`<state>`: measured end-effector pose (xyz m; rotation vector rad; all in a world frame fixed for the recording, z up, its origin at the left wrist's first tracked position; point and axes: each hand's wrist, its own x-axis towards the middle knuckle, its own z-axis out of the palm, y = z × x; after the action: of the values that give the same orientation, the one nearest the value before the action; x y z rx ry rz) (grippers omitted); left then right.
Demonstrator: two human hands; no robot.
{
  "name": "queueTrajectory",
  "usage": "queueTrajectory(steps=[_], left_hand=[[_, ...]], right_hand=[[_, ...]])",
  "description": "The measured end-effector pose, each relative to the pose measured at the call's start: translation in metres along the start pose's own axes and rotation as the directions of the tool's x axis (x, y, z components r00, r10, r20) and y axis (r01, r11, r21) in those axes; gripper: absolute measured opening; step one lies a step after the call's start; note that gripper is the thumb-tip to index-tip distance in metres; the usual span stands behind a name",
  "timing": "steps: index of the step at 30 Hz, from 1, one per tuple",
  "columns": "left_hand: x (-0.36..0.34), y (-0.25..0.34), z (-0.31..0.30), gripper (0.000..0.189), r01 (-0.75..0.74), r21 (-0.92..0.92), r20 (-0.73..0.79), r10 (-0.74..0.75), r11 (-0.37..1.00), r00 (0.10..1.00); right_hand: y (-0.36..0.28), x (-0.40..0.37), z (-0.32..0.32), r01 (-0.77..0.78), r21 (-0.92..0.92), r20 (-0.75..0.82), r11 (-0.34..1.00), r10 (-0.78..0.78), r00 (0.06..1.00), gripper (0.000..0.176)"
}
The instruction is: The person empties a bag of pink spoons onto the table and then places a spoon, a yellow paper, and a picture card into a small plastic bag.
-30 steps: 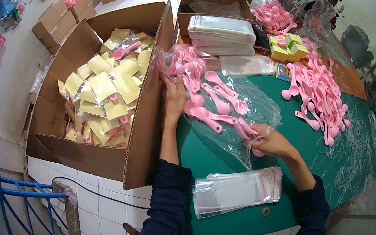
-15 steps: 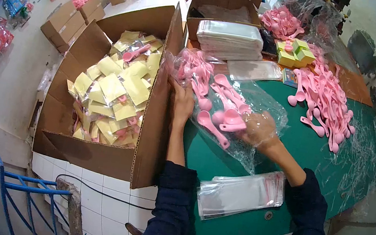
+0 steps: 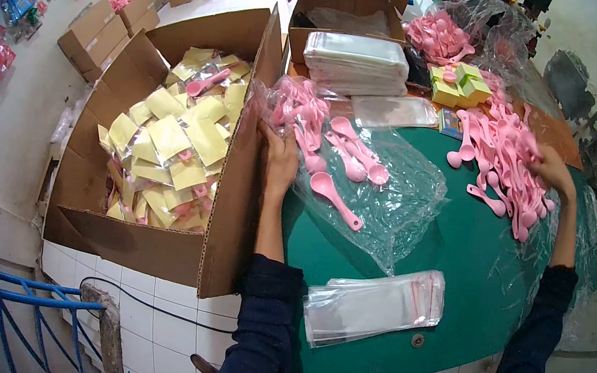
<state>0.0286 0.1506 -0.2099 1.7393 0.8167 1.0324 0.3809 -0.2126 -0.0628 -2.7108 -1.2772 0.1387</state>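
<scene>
Right hand [image 3: 552, 172] at three o'clock on the spoons [image 3: 506, 152], left hand [image 3: 280, 161] at nine on the bag [image 3: 409, 195]; can't tell if either's fingers grip!

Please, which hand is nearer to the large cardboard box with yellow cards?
Left: the left hand is beside the box; the right hand is across the table, at the spoon pile.

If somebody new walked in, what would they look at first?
Probably the big brown box on the left, full of yellow packets. Next, the pink spoons heaped at the right of the green table, with the right hand at them. More spoons lie on or in the clear bag beside the left hand.
</scene>
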Motion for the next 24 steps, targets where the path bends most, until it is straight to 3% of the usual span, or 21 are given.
queueTrajectory(steps=[1,2,5,6,7,8,9,10,12,13,14,17,20,23,24], left_hand=[[0.0,-0.003,0.001,0.072,0.011,0.025,-0.003,-0.011,1.0,1.0],[0.001,-0.007,0.002,0.072,0.022,0.05,-0.008,-0.021,0.999,1.0],[0.004,-0.008,0.002,0.072,-0.034,0.051,-0.029,0.036,0.998,0.999],[0.003,-0.008,0.002,0.072,-0.065,0.04,-0.035,0.066,0.997,0.997],[0.002,-0.008,0.001,0.071,-0.071,0.057,-0.047,0.073,0.996,0.996],[0.002,-0.004,0.001,0.071,-0.076,0.074,-0.054,0.08,0.994,0.995],[0.002,-0.002,0.002,0.071,-0.085,0.088,-0.059,0.091,0.992,0.994],[0.001,-0.002,0.003,0.071,-0.06,0.055,-0.048,0.063,0.997,0.997],[0.001,-0.002,0.003,0.071,-0.01,-0.005,-0.026,0.01,1.0,1.0],[-0.001,-0.001,0.003,0.071,-0.005,-0.003,-0.019,0.005,1.0,1.0],[-0.002,0.001,0.002,0.071,-0.003,-0.001,-0.015,0.003,1.0,1.0],[-0.002,0.005,0.001,0.072,-0.029,-0.01,-0.014,0.029,1.0,0.999],[0.0,-0.004,0.002,0.073,0.002,-0.001,-0.009,-0.002,1.0,1.0],[0.002,-0.008,0.003,0.074,0.04,-0.001,0.01,-0.04,0.999,0.999],[0.003,-0.01,0.003,0.074,0.029,0.009,0.008,-0.029,1.0,1.0]], right_hand=[[0.007,0.004,0.004,0.051,-0.168,-0.257,0.984,-0.094,0.962,0.029],[0.014,0.008,0.008,0.053,-0.339,-0.477,0.939,-0.22,0.851,0.028],[-0.017,-0.009,0.023,0.025,-0.617,-0.501,0.786,-0.418,0.758,0.025],[-0.045,-0.023,0.028,0.21,-0.23,-0.256,0.95,-0.268,0.929,0.026],[-0.087,-0.039,0.028,0.2,0.229,0.081,0.953,-0.224,0.971,0.027],[-0.139,-0.048,0.018,0.261,0.381,0.437,0.887,-0.421,0.795,0.028],[-0.162,-0.052,0.039,0.383,0.576,0.387,0.722,-0.654,0.65,0.03],[-0.191,-0.056,0.049,0.268,0.636,0.472,0.723,-0.64,0.606,0.036],[-0.218,-0.048,0.101,0.584,0.484,0.224,0.651,-0.738,0.636,0.047],[-0.237,-0.046,0.116,0.66,0.334,0.096,0.673,-0.721,0.686,0.053],[-0.255,-0.044,0.125,0.703,0.169,-0.04,0.691,-0.708,0.705,0.059],[-0.289,-0.022,0.138,0.674,0.01,-0.268,0.739,-0.647,0.714,0.079],[-0.297,0.007,0.148,0.663,-0.025,-0.203,0.748,-0.653,0.73,0.093],[-0.292,0.032,0.163,0.431,0.231,0.001,0.872,-0.443,0.896,0.079],[-0.29,0.032,0.169,0.459,0.175,-0.102,0.871,-0.448,0.888,0.078]])
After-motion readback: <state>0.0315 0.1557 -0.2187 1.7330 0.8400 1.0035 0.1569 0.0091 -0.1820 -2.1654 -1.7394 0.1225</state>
